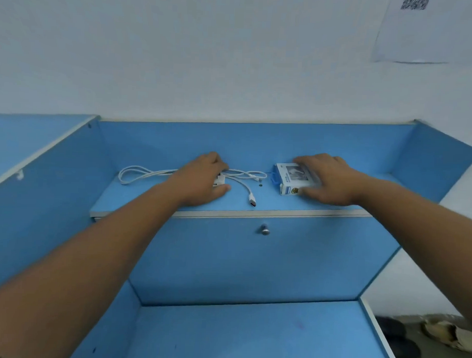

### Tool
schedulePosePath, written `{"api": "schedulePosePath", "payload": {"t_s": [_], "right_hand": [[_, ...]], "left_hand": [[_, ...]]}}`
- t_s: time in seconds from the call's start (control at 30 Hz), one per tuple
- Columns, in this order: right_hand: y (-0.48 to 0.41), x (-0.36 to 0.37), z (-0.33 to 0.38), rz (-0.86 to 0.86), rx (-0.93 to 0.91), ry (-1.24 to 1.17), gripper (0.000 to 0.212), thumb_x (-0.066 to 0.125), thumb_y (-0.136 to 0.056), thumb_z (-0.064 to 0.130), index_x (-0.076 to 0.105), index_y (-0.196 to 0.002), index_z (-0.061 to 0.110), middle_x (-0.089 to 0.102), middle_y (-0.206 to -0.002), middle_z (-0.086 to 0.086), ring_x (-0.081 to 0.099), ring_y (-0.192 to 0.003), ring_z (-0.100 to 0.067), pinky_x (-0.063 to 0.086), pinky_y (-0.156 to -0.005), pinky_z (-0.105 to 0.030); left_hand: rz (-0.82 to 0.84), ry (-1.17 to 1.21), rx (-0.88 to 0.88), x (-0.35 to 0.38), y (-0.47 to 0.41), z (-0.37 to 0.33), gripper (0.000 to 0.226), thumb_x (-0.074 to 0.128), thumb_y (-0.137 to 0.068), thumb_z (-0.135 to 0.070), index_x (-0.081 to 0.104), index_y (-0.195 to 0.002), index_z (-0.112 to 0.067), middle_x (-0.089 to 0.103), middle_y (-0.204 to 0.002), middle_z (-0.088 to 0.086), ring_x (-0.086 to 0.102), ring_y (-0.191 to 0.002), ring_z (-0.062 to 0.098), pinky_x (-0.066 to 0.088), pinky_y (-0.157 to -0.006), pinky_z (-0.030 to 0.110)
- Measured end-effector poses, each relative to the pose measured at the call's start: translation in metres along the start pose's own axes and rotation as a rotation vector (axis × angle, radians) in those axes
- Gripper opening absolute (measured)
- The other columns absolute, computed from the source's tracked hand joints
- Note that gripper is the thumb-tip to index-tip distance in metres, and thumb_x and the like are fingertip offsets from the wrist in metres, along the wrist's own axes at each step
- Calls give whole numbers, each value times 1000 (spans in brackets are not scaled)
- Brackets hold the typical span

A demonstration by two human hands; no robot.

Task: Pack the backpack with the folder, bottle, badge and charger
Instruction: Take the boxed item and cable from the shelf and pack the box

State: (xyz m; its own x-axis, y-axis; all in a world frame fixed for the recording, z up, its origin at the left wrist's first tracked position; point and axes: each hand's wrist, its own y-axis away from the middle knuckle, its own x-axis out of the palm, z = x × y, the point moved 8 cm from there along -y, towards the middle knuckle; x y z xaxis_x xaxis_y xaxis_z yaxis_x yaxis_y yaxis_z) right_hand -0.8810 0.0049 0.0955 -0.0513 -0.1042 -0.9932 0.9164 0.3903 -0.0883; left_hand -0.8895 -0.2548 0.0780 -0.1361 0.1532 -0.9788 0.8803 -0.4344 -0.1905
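Note:
On the top ledge of a blue cabinet (148, 200) lies a white charger with a long white cable (138, 172) looped to the left and a plug end (252, 200) hanging toward the front edge. My left hand (202, 177) covers the charger block, fingers curled around it. To the right, a small blue-and-white box (291, 180) rests on the ledge, and my right hand (326, 179) lies on top of it with the thumb against its near side. No backpack, folder, bottle or badge is in view.
Below the ledge is a blue front panel with a round metal knob (265, 230). A lower blue shelf (250, 337) sits near me. A paper sheet (422, 32) hangs on the white wall. Sandals (449, 333) lie on the floor at the right.

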Motion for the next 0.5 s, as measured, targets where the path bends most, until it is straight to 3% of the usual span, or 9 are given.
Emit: {"api": "schedulePosePath", "payload": {"t_s": [0.23, 0.37, 0.5], "right_hand": [[-13, -4, 2, 20, 3, -40, 85, 81, -69, 59, 47, -137, 22, 55, -127, 1, 50, -119, -23, 40, -103, -41], [-10, 6, -5, 78, 64, -202, 100, 82, -59, 67, 40, -141, 29, 43, -125, 8, 51, -116, -15, 43, -104, -36], [-5, 10, -4, 32, 75, -248, 94, 83, -57, 68, 44, -135, 34, 40, -122, 9, 52, -109, -12, 42, -93, -29]], "left_hand": [[-42, 129, -28, 9, -1, 4, 55, 61, -94, -44, 53, -138, -12, 50, -129, 9, 51, -122, 26, 39, -108, 36], [-98, 92, -136, 11, 0, 16, 49, 61, -89, -58, 65, -119, -20, 59, -114, 5, 51, -115, 26, 36, -100, 38], [-180, 35, -108, 9, 4, 13, 36, 57, -90, -58, 61, -102, -25, 54, -100, -3, 48, -110, 22, 31, -95, 38]]}}
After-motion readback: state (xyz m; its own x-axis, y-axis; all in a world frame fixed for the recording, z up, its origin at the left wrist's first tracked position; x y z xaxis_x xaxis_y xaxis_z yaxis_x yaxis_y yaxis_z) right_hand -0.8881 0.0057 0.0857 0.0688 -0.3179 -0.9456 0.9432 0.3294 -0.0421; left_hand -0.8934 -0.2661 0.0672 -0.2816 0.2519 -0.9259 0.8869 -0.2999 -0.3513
